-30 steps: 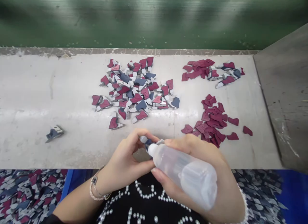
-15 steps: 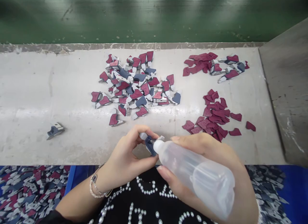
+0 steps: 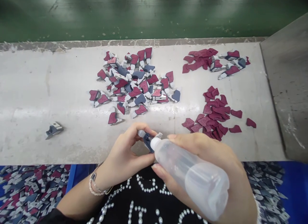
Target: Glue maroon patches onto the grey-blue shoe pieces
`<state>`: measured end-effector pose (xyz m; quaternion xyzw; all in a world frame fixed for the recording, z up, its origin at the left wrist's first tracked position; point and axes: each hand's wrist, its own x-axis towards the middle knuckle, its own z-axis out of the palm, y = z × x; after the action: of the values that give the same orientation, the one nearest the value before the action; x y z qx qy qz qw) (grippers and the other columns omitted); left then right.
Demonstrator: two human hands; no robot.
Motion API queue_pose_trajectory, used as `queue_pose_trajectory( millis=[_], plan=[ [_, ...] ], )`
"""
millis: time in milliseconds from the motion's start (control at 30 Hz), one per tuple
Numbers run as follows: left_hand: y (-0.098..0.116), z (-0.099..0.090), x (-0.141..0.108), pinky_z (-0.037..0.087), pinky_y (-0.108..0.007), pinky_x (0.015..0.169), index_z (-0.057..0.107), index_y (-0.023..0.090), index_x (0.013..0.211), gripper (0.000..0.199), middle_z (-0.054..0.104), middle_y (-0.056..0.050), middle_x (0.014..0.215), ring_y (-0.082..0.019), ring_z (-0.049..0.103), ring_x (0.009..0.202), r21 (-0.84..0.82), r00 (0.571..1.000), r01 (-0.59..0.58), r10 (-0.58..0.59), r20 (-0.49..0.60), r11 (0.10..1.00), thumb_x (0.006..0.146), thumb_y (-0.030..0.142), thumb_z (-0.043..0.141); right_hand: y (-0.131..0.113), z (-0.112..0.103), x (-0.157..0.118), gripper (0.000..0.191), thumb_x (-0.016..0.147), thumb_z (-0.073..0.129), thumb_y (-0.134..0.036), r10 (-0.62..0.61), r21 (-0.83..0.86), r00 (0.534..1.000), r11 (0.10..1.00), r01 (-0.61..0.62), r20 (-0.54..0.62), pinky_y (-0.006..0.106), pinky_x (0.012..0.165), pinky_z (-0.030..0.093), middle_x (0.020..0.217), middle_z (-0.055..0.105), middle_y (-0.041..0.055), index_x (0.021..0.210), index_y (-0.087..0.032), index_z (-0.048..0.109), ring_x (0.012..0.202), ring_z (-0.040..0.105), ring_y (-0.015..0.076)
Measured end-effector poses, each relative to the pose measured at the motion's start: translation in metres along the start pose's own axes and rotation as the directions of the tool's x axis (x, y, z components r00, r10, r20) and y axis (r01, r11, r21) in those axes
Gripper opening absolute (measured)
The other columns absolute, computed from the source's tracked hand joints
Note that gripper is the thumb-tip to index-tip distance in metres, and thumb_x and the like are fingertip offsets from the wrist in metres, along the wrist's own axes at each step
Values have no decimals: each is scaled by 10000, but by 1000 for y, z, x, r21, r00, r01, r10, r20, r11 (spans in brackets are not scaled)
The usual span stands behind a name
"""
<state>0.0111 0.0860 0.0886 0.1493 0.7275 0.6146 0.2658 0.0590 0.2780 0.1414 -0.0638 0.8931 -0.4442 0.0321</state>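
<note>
The hands are close together over the near edge of the surface (image 3: 31,89). The left hand (image 3: 121,156) pinches a small navy-and-white piece (image 3: 147,142) in its fingertips, while the right hand (image 3: 211,151) grips a translucent squeeze bottle (image 3: 197,182), nozzle at the piece. Much looks left: a large mixed heap (image 3: 134,79) sits at 12 o'clock. Loose maroon pieces (image 3: 214,111) lie at 2 o'clock, and a lone navy-and-white piece (image 3: 54,129) rests at 9 o'clock (set apart, it seems already handled).
</note>
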Motion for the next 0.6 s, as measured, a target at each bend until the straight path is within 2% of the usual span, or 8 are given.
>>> queue_pose_trajectory(
  millis=[100,267,467,600],
  plan=[
    [1,0,0,570,-286,781,561,290,1097,382,684,-16,1077,-187,696,937,-22,1000,0,0,8,1000,801,181,778,-3,-1,2,216,831,727,-402,-37,8,999,999,36,26,305,585,597,736,692,-3,813,-251,574,605,681,176],
    [2,0,0,576,-301,787,588,264,1080,362,701,-29,1052,-202,698,933,6,1000,6,-6,3,1000,786,181,782,-7,-5,7,202,826,717,-328,-74,-36,997,997,75,9,318,506,553,654,664,-15,774,-248,538,533,657,172],
    [1,0,0,564,-316,834,578,260,1089,384,690,-22,1037,-187,694,896,22,1000,-22,21,14,1000,779,174,787,-5,-6,6,212,832,706,-319,-36,-30,999,999,37,12,272,512,539,685,654,-22,786,-247,512,539,640,147],
    [0,-2,1,560,-290,812,575,274,1085,398,689,-13,1026,-180,683,914,52,999,-54,54,1,997,774,172,801,-3,-7,2,240,847,701,-399,-12,-48,995,999,17,94,248,484,502,655,623,-34,772,-241,536,516,602,129]
  ],
)
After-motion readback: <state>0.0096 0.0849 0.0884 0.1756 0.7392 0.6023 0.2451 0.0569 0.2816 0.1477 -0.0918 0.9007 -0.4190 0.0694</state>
